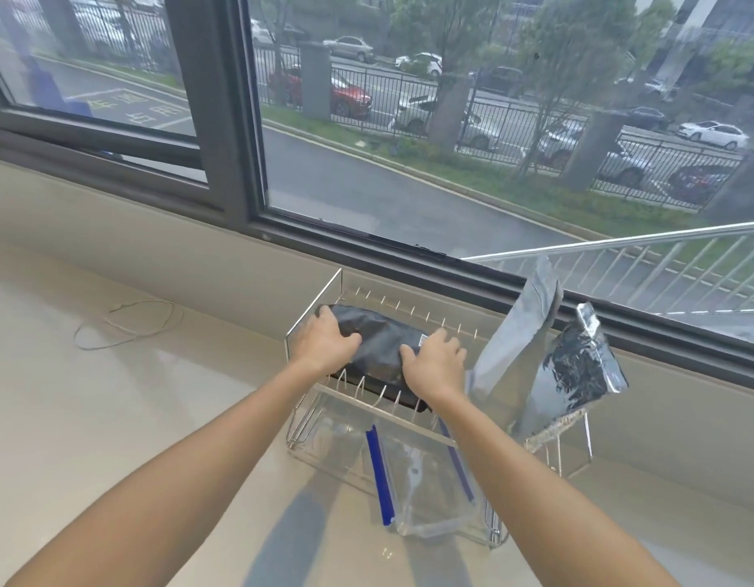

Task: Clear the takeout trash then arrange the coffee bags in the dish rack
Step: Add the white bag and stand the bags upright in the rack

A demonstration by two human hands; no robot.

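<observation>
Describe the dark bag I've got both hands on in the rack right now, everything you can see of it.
The dark bag is matte black-grey, looks like soft foil or plastic, wrinkled and bulging as if filled. It lies on its side across the upper tier of the wire dish rack, resting on the prongs, long axis running left to right. A small pale label shows near its right end. The left hand grips its left end, the right hand its right end. It lies apart from the two silver bags to the right.

A ground-floor room beside a street: a wide beige sill (112, 396) runs under a dark-framed sliding window (223, 120) that looks onto a road, railings (409, 99) and parked cars (350, 95).
</observation>
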